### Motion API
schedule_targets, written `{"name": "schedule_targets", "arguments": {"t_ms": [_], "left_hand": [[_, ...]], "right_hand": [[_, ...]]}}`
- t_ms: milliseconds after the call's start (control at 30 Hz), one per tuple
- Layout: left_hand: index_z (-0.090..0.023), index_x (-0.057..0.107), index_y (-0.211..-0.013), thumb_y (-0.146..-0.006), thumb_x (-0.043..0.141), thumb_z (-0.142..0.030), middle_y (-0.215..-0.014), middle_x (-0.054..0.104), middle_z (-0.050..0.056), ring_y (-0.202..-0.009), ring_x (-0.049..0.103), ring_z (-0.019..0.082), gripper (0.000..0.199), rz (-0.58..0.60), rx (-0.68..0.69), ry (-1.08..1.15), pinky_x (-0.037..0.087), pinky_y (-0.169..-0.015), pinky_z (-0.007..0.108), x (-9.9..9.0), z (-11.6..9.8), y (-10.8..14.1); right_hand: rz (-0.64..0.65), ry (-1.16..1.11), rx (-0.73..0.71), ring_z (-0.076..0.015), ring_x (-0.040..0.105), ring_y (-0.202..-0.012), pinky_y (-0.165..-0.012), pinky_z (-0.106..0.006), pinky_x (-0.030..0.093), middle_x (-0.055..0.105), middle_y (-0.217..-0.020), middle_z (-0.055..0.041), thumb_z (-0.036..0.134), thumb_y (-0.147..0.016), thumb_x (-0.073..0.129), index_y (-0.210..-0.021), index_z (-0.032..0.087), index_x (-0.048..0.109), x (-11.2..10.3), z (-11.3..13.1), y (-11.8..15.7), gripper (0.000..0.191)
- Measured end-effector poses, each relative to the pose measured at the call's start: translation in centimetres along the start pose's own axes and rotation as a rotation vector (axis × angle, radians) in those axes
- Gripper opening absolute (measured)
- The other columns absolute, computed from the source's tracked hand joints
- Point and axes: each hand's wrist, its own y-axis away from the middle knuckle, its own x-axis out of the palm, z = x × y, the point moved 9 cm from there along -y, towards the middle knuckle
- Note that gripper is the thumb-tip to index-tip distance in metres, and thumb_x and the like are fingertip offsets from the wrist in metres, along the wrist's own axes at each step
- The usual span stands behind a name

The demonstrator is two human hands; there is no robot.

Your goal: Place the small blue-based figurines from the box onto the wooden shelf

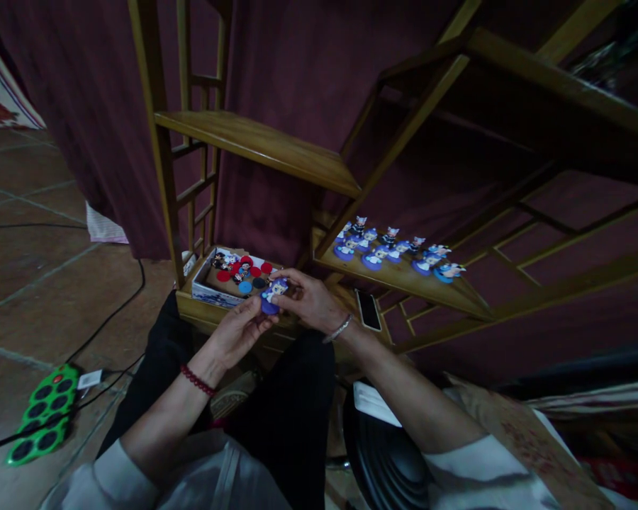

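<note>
A small purple and white figurine (pixel 273 290) on a round purple base is held between both hands. My left hand (pixel 239 331) grips it from the left, fingers near the base. From the right, my right hand (pixel 308 301) pinches the figurine's side. Just behind the hands, an open box (pixel 205 292) holds several figurines and red, blue and dark round discs. On the wooden shelf (pixel 457 296) to the right stand several similar figurines (pixel 375 257), mostly on purple bases, with some darker ones at the back.
A phone (pixel 368 310) lies right of my right hand. The upper wooden shelf board (pixel 260 145) and slanted frame bars rise above the box. A green power strip (pixel 45 414) with cables lies on the floor at left. A black round stool (pixel 383 453) is at lower right.
</note>
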Motion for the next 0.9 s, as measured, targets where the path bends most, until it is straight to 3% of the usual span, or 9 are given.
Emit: {"name": "schedule_targets", "arguments": {"t_ms": [300, 467, 600, 900], "left_hand": [[-0.01, 0.065, -0.075, -0.069, 0.066, -0.026, -0.073, 0.066, 0.005, -0.063, 0.061, 0.01, 0.016, -0.003, 0.015, -0.011, 0.048, -0.06, 0.018, 1.1, 0.1, -0.2], [-0.01, 0.065, -0.072, -0.068, 0.067, -0.026, -0.071, 0.066, 0.005, -0.061, 0.06, 0.01, 0.017, -0.026, 0.016, 0.011, 0.048, -0.06, 0.019, 1.6, 0.7, 0.2], [-0.01, 0.065, -0.075, -0.069, 0.066, -0.026, -0.073, 0.066, 0.005, -0.063, 0.061, 0.011, 0.017, -0.01, -0.007, -0.009, 0.048, -0.061, 0.019, 2.2, 1.1, 0.1], [-0.014, 0.064, -0.086, -0.069, 0.066, -0.023, -0.077, 0.066, 0.003, -0.071, 0.063, 0.015, 0.02, 0.044, -0.014, -0.054, 0.047, -0.059, 0.021, 4.4, 0.5, -0.7]], "right_hand": [[-0.076, -0.085, -0.012, -0.0132, 0.058, -0.078, -0.066, -0.023, 0.046, 0.062, -0.092, -0.0019, 0.032, -0.074, 0.058, -0.101, 0.018, 0.056, -0.8, -0.2, 0.8, 0.03], [-0.084, -0.016, -0.026, -0.0143, 0.058, -0.079, -0.071, -0.025, 0.045, 0.063, -0.091, -0.0015, 0.03, -0.073, 0.06, -0.099, 0.018, 0.058, -1.5, 0.5, 1.6, 0.028], [-0.126, 0.034, -0.023, -0.0139, 0.057, -0.079, -0.072, -0.026, 0.044, 0.063, -0.091, -0.0014, 0.028, -0.073, 0.059, -0.1, 0.019, 0.058, -2.4, 1.0, 2.3, 0.028], [-0.171, -0.085, -0.037, -0.0127, 0.056, -0.084, -0.072, -0.023, 0.044, 0.06, -0.095, -0.0007, 0.027, -0.074, 0.058, -0.107, 0.021, 0.053, -4.1, 1.6, 2.7, 0.034]]}}
